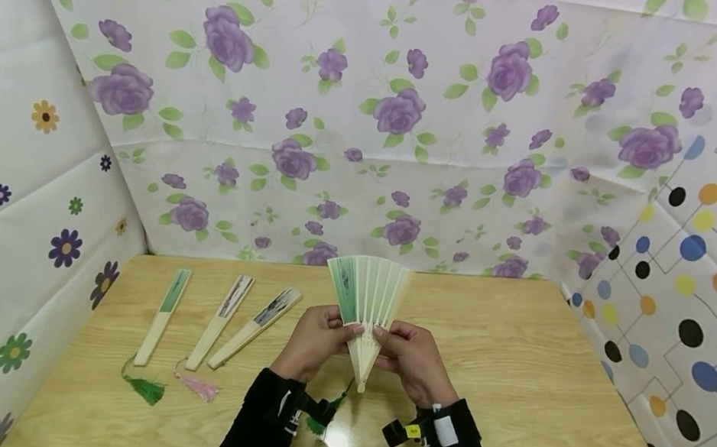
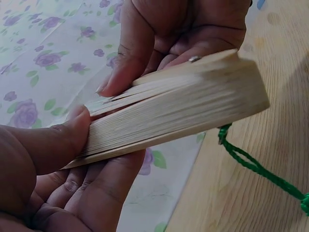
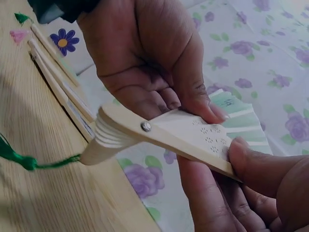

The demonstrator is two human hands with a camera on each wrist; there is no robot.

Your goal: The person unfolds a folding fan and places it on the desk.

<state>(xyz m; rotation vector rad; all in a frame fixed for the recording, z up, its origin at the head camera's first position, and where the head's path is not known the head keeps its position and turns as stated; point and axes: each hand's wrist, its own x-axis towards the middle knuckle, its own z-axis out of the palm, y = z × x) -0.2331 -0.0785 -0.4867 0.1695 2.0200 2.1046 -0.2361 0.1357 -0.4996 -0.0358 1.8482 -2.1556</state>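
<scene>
Both hands hold a partly spread folding fan (image 1: 379, 292) upright above the table. Its leaf is pale with a green printed section on the left. My left hand (image 1: 315, 341) pinches the left side of the ribs, thumb in front and fingers behind. On the other side, my right hand (image 1: 413, 357) pinches the ribs the same way. The metal rivet (image 3: 146, 126) shows near the base of the sticks in the right wrist view. From the base hangs a green cord with a tassel (image 1: 317, 425), partly hidden by the left wrist's camera.
Three folded fans lie on the wooden table at the left: one with a green leaf (image 1: 164, 314) and green tassel, one with a pink tassel (image 1: 199, 387), and a slanted one (image 1: 256, 326) nearest the left hand. Patterned cloth walls (image 1: 363, 100) enclose the table's back and sides.
</scene>
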